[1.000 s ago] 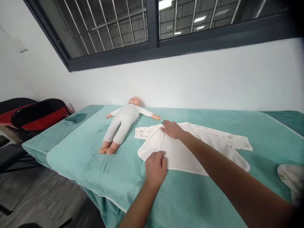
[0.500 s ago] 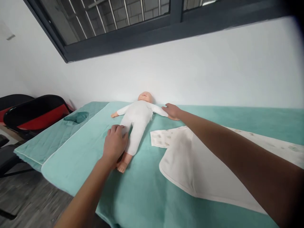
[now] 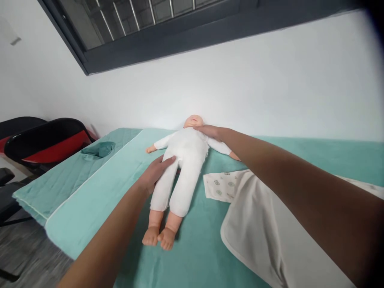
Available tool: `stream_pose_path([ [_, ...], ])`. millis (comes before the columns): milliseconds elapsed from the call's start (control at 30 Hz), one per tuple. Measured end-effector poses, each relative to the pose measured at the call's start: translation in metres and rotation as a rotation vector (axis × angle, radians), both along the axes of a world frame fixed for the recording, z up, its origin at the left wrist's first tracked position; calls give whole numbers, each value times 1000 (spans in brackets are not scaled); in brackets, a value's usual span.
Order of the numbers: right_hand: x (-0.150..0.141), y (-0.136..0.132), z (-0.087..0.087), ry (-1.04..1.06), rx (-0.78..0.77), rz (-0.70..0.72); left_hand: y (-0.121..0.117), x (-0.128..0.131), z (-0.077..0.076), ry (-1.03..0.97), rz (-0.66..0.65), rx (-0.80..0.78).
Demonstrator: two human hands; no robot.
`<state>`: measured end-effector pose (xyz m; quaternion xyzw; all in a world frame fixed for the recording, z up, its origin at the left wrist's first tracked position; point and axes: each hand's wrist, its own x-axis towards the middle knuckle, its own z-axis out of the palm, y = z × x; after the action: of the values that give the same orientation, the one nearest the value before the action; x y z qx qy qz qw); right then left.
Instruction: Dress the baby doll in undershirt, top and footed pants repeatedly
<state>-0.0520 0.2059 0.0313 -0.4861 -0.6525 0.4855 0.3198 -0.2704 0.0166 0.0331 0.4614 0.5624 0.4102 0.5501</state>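
A baby doll (image 3: 183, 160) in a white bodysuit lies on its back on the teal padded table (image 3: 192, 256), head toward the wall. My left hand (image 3: 156, 170) curls against the doll's hip and upper leg on its left side in view. My right hand (image 3: 210, 130) reaches across and rests at the doll's neck and shoulder, fingers wrapped under the head. A white printed baby garment (image 3: 258, 224) lies spread flat to the right of the doll, partly hidden under my right forearm.
A darker teal quilted pad (image 3: 72, 168) with a small teal cloth bundle (image 3: 99, 149) lies at the table's left end. Black and red chairs (image 3: 45, 140) stand left of the table. A white wall and a dark-framed barred window (image 3: 150, 28) are behind.
My hands left the white garment and moved left onto the doll. The left hand slid from its legs up to the hip; the right moved from its arm to the neck.
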Motion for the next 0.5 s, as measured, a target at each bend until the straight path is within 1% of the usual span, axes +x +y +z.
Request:
stream_pose_path([
  [67, 17, -18, 13, 25, -44, 3, -13, 16, 8, -33, -23, 27],
  [167, 50, -50, 40, 38, -12, -30, -39, 49, 20, -59, -51, 71],
  [267, 91, -88, 68, -46, 54, -55, -68, 92, 32, -83, -71, 99],
  [333, 123, -115, 83, -147, 90, -52, -87, 125, 36, -138, -90, 117],
  [400, 157, -140, 91, -249, 109, -10, -106, 159, 36, -201, -107, 121],
  [433, 173, -152, 93, -294, 114, 18, -115, 175, 33, -222, -112, 118],
  [500, 203, -172, 90, -365, 128, 66, -134, 204, 22, -239, -114, 98],
])
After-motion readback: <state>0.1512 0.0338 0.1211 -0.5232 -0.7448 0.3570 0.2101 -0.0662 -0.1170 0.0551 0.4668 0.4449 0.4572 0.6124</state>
